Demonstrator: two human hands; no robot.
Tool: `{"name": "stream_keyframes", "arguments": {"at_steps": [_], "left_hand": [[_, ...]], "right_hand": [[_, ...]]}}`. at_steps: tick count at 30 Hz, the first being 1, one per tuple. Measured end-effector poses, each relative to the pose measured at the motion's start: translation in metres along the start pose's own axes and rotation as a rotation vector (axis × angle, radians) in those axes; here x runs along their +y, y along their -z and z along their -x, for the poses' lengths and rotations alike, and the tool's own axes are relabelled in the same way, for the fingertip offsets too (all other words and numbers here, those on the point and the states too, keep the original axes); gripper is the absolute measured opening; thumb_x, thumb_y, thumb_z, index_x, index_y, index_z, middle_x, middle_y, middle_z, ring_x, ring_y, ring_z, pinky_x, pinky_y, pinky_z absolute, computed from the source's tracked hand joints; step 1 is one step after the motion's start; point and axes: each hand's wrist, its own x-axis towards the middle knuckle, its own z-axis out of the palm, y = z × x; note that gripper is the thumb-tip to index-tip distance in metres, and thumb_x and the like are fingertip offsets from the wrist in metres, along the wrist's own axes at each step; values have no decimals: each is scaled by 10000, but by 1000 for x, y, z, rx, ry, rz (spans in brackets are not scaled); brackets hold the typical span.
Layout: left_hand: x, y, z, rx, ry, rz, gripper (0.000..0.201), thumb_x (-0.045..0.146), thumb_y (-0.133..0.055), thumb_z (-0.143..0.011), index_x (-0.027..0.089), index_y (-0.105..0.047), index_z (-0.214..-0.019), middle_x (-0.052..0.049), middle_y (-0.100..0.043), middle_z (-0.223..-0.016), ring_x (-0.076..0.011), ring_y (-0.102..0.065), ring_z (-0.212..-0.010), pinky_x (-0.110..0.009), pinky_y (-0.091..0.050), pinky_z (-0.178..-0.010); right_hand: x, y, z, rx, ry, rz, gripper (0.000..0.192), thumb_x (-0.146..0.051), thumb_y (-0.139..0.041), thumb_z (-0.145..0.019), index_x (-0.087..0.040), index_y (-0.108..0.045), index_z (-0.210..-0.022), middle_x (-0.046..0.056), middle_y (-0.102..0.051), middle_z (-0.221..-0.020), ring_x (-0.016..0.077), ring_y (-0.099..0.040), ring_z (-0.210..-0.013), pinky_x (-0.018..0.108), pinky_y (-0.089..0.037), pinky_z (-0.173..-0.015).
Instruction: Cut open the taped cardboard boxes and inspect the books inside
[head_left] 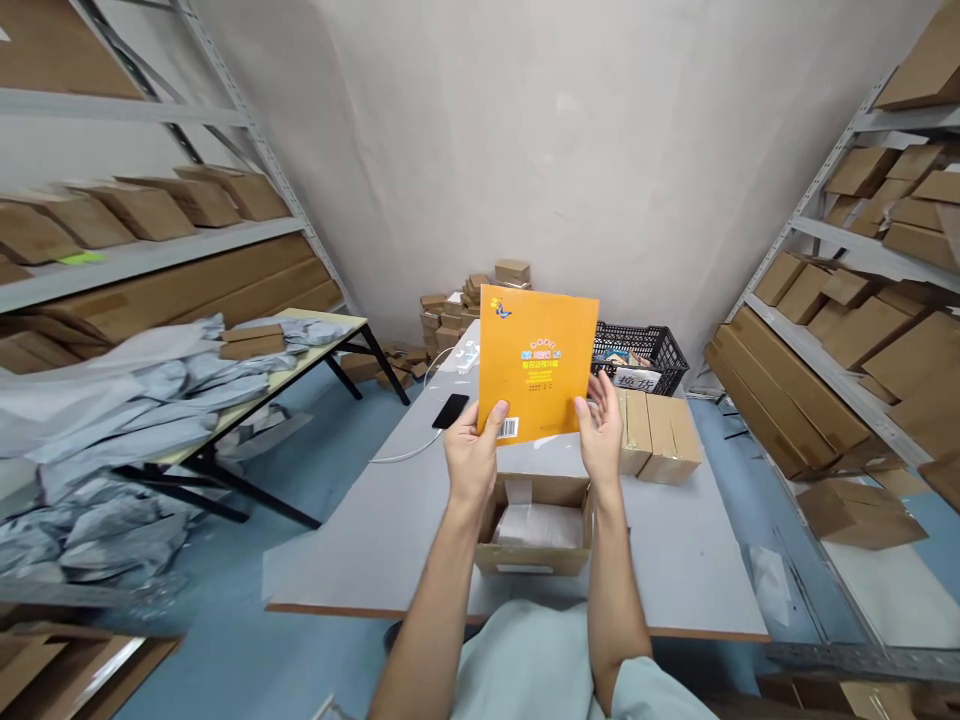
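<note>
While both hands grip the orange book [537, 362] by its lower corners, left hand [471, 462] fingers pinched near the barcode and right hand [602, 432] fingers on the other edge, I'd keep it level above the open box [532, 525] at the table's [360, 545] near edge.

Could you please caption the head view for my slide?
Both hands, left hand and right hand, hold an orange booklet above an open cardboard box.
</note>
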Motion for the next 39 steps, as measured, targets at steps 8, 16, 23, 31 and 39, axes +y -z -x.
{"name": "stream_keyframes", "arguments": {"at_steps": [8, 16, 23, 31, 39], "left_hand": [[7, -39, 14, 95, -266, -166, 699, 879, -749, -968, 203, -893, -1070, -94, -882, -1056, -308, -844, -1107, -394, -692, -1033], [22, -27, -5, -119, -488, -291, 639, 736, -559, -1155, 202, -901, -1236, -175, -829, -1444, -346, -705, -1522, -526, -492, -1375], [27, 7, -49, -148, -55, -27, 804, 742, -1027, -750, 185, -840, -1298, -196, -855, -1327, -390, -798, -1348, -501, -687, -1126], [21, -17, -35, -20, -132, 63, 695, 689, -1053, -720, 179, -858, -1151, -130, -889, -1185, -301, -855, -1109, -397, -701, -1001], [28, -21, -25, 162, -510, -288, 516, 682, -865, -980, 169, -880, -1036, -66, -871, -956, -209, -814, -854, -271, -659, -796]], "right_hand": [[-31, -33, 10, -399, -4, -73, 862, -699, -915, -895, -317, -684, -1633, 114, -632, -1758, 323, -559, -1678, 530, -518, -1366], [-28, -48, -29, -179, -73, -233, 675, -791, -785, -939, -232, -822, -1316, 135, -865, -1350, 329, -792, -1364, 546, -625, -1246], [-21, -21, -45, -302, -133, -241, 670, -811, -919, -781, -248, -849, -1137, 100, -903, -1227, 346, -834, -1265, 508, -698, -1118], [-20, -32, -61, -274, -71, -162, 721, -743, -934, -830, -209, -826, -1301, 120, -886, -1319, 318, -847, -1216, 484, -707, -1099], [-20, -35, -48, -137, 130, 55, 930, -795, -870, -913, -252, -683, -1645, 155, -638, -1749, 369, -649, -1592, 601, -505, -1379]]}}
